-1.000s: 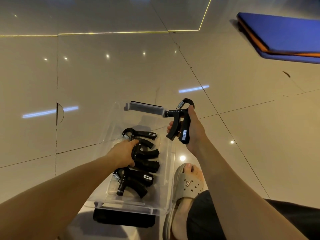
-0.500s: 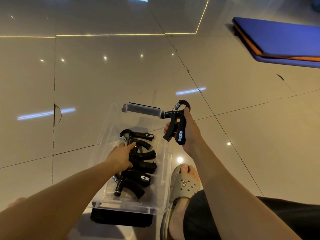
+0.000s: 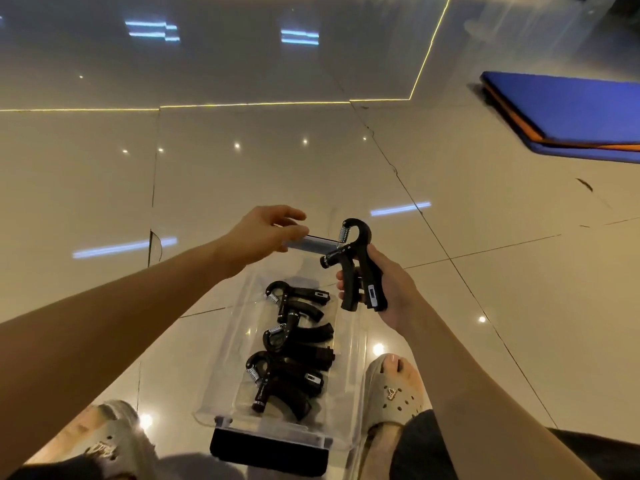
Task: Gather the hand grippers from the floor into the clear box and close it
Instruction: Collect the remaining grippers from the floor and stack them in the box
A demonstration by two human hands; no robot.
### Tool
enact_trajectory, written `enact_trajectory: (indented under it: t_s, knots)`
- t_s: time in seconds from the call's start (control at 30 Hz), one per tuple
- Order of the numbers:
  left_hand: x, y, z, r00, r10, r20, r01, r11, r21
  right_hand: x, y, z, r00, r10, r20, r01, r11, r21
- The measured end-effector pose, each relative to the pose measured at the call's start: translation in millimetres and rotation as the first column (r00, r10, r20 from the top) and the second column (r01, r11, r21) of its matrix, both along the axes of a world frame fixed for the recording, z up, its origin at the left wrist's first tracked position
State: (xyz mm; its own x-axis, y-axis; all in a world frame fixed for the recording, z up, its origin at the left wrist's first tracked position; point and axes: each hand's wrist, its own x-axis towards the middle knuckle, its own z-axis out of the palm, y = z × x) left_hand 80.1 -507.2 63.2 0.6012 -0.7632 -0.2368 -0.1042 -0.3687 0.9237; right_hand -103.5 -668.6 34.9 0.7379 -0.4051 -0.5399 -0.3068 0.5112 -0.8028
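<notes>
The clear box (image 3: 353,393) lies open on the tiled floor between my feet, with a black latch at its near end. Inside it lie three black hand grippers (image 3: 294,348), stacked along its length. My right hand (image 3: 391,289) grips another black hand gripper (image 3: 356,268) by its handles, above the box's far right corner. My left hand (image 3: 266,233) is over the far end of the box with relaxed fingers, at the grey far latch (image 3: 311,244); whether it touches the latch is unclear.
My two feet in grey clogs (image 3: 394,393) flank the box. A blue and orange mat (image 3: 568,116) lies on the floor at the far right. Glossy tiles with light reflections surround the box.
My left hand has lifted out of the box and moved to its far end. My right hand still holds its hand gripper, a little nearer the box. The camera has tilted up.
</notes>
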Motion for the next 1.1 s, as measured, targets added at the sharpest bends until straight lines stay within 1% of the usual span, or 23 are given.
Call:
enact_trajectory:
  t_s: [0.1, 0.17, 0.3, 0.33, 0.37, 0.4, 0.43, 0.47, 0.5, 0.6, 0.67, 0.7, 0.73, 0.77, 0.8, 0.83, 0.87, 0.9, 0.93, 0.97, 1.0, 1.03, 1.1]
  knots:
    - [3.0, 4.5, 7.9, 0.995, -0.097, -0.035, 0.098, 0.995, 0.032, 6.4, 6.3, 10.6, 0.975, 0.221, -0.026, -0.222, 0.975, -0.034]
    - [2.7, 9.8, 7.8, 0.990, -0.132, -0.040, 0.134, 0.990, 0.039, 11.7, 9.7, 13.4, 0.944, 0.328, -0.033, -0.329, 0.943, -0.044]
    - [7.8, 19.3, 4.3, 0.993, -0.092, -0.069, 0.093, 0.996, 0.011, 20.2, 14.5, 16.1, 0.916, 0.399, -0.029, -0.400, 0.916, -0.040]
    - [9.1, 20.8, 3.7, 0.994, -0.081, -0.077, 0.082, 0.997, 0.010, 22.0, 16.6, 17.4, 0.913, 0.406, -0.034, -0.407, 0.911, -0.068]
    - [10.1, 21.8, 2.9, 0.995, -0.061, -0.080, 0.062, 0.998, 0.008, 25.1, 18.0, 17.4, 0.916, 0.397, -0.052, -0.400, 0.905, -0.145]
    - [10.9, 22.1, 1.6, 0.997, -0.025, -0.078, 0.026, 1.000, 0.006, 29.0, 19.1, 17.6, 0.922, 0.378, -0.079, -0.385, 0.880, -0.279]
    - [11.8, 22.7, -0.1, 0.997, 0.026, -0.075, -0.026, 1.000, 0.007, 33.6, 19.2, 17.5, 0.926, 0.362, -0.106, -0.370, 0.816, -0.444]
    - [12.8, 23.7, -1.8, 0.993, 0.088, -0.079, -0.087, 0.996, 0.010, 38.3, 19.5, 17.6, 0.924, 0.360, -0.130, -0.364, 0.722, -0.588]
    - [14.0, 25.3, -4.0, 0.983, 0.153, -0.099, -0.152, 0.988, 0.016, 42.9, 20.3, 16.8, 0.913, 0.378, -0.156, -0.376, 0.626, -0.684]
    - [16.0, 33.3, -13.3, 0.922, 0.313, -0.230, -0.313, 0.949, 0.035, 53.4, 28.0, 8.0, 0.863, 0.422, -0.277, -0.445, 0.375, -0.813]
    - [14.1, 37.5, -20.9, 0.883, 0.372, -0.286, -0.374, 0.926, 0.051, 55.5, 32.8, -4.0, 0.855, 0.380, -0.352, -0.432, 0.147, -0.890]
    - [12.2, 38.8, -24.8, 0.868, 0.389, -0.308, -0.392, 0.918, 0.054, 55.3, 34.1, -8.6, 0.859, 0.353, -0.370, -0.417, 0.065, -0.907]
    - [10.8, 39.9, -29.0, 0.858, 0.397, -0.327, -0.402, 0.914, 0.056, 54.2, 34.9, -12.0, 0.864, 0.337, -0.375, -0.409, 0.034, -0.912]
    - [8.8, 40.7, -32.6, 0.857, 0.395, -0.332, -0.398, 0.915, 0.061, 53.2, 35.7, -15.6, 0.866, 0.329, -0.376, -0.414, 0.053, -0.909]
    - [6.9, 41.1, -37.1, 0.874, 0.378, -0.304, -0.376, 0.924, 0.070, 52.0, 36.2, -20.3, 0.866, 0.331, -0.374, -0.425, 0.095, -0.900]
    - [6.2, 42.8, -42.4, 0.918, 0.344, -0.196, -0.332, 0.939, 0.091, 50.8, 37.0, -24.7, 0.862, 0.338, -0.378, -0.444, 0.142, -0.885]
    - [6.6, 45.5, -47.7, 0.957, 0.289, -0.001, -0.287, 0.949, 0.133, 49.8, 37.4, -30.0, 0.862, 0.343, -0.374, -0.450, 0.175, -0.876]
    - [8.0, 48.5, -53.6, 0.949, 0.225, 0.221, -0.267, 0.946, 0.182, 49.1, 37.0, -35.5, 0.865, 0.336, -0.372, -0.451, 0.195, -0.871]
    - [9.8, 52.1, -59.9, 0.900, 0.183, 0.395, -0.284, 0.935, 0.213, 48.5, 36.3, -40.7, 0.869, 0.324, -0.374, -0.450, 0.206, -0.869]
    - [10.9, 56.5, -65.0, 0.857, 0.172, 0.485, -0.311, 0.924, 0.221, 47.9, 35.7, -45.2, 0.869, 0.313, -0.383, -0.458, 0.221, -0.861]
    - [12.2, 61.0, -71.2, 0.849, 0.168, 0.500, -0.316, 0.921, 0.227, 47.9, 35.1, -50.2, 0.868, 0.306, -0.391, -0.467, 0.236, -0.852]
    - [12.8, 65.5, -77.6, 0.873, 0.154, 0.464, -0.290, 0.927, 0.239, 48.7, 35.1, -55.6, 0.866, 0.302, -0.399, -0.477, 0.252, -0.842]
    - [11.0, 71.8, -88.4, 0.952, 0.126, 0.280, -0.194, 0.953, 0.233, 53.2, 36.8, -68.2, 0.858, 0.297, -0.419, -0.497, 0.277, -0.822]
